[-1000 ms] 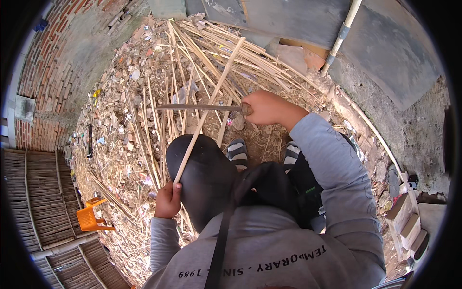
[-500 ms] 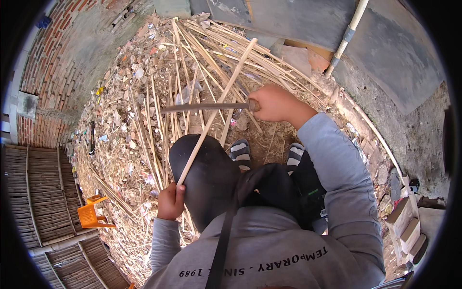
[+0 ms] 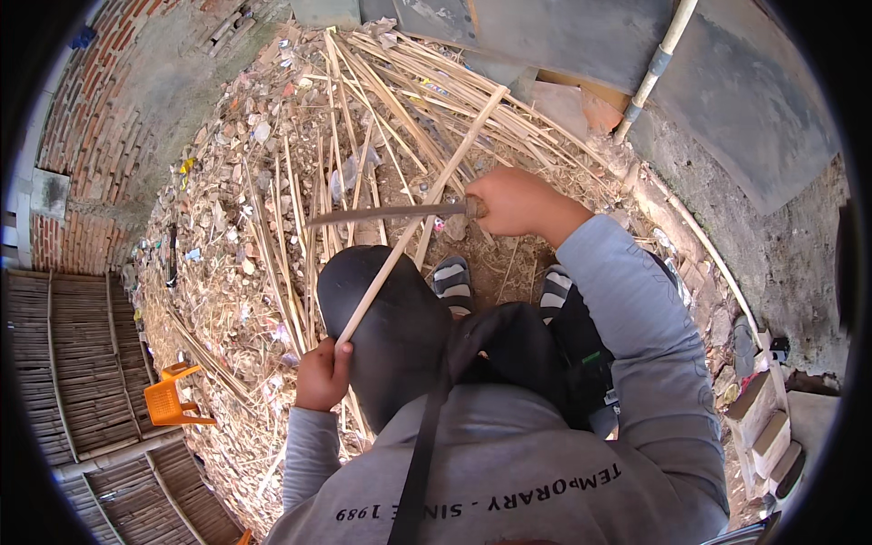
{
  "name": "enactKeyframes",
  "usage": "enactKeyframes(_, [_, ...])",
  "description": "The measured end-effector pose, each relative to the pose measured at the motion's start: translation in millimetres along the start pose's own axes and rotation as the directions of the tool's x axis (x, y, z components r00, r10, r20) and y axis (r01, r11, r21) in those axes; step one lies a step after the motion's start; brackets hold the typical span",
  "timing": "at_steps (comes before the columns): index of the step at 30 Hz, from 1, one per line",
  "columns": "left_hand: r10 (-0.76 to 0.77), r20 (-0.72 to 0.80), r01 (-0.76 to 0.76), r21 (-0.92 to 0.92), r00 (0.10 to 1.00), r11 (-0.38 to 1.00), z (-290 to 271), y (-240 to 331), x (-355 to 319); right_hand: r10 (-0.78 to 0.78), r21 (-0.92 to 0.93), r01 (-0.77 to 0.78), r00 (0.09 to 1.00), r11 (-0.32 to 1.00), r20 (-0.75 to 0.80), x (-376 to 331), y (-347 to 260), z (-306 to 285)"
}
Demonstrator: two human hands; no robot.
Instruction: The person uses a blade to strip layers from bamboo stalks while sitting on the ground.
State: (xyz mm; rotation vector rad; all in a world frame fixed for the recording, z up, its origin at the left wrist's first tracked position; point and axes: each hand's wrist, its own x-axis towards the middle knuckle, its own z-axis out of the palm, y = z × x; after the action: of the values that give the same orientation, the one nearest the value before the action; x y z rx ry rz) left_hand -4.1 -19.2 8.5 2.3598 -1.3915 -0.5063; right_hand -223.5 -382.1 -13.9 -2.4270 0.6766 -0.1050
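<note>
My left hand is closed round the near end of a long pale bamboo strip. The strip slants up and away to the right across my dark-clad knee. My right hand grips the handle of a machete, whose long dark blade points left. The blade crosses the strip near its middle and appears to touch it. Beyond my feet lie many loose bamboo strips in a fanned heap.
Shavings, rubble and litter cover the ground. An orange plastic chair stands at the left, near a slatted bamboo panel. A brick wall rises at the far left, grey boards at the back, and a pole leans there.
The strip's far end has swung right and slightly down. The machete has dropped a little, and its blade has tilted, tip lower than handle. Both hands keep their hold.
</note>
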Motion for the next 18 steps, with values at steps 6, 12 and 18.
enactKeyframes(6, [-0.015,0.001,0.015,-0.07,1.0,0.997,4.1,-0.8,3.6,0.033,0.09,-0.048,0.986,0.995,0.166,6.0,37.9,-2.9])
enactKeyframes(12, [-0.048,-0.009,0.046,-0.144,0.999,0.988,4.7,-2.6,1.7,0.002,0.124,-0.001,1.0,0.992,-0.012,5.1,10.1,7.5])
enactKeyframes(18, [-0.004,-0.023,0.002,-0.089,1.0,0.996,5.1,-12.5,-1.0,-0.107,-0.107,0.109,0.994,0.988,0.031,0.5,-13.4,-12.2])
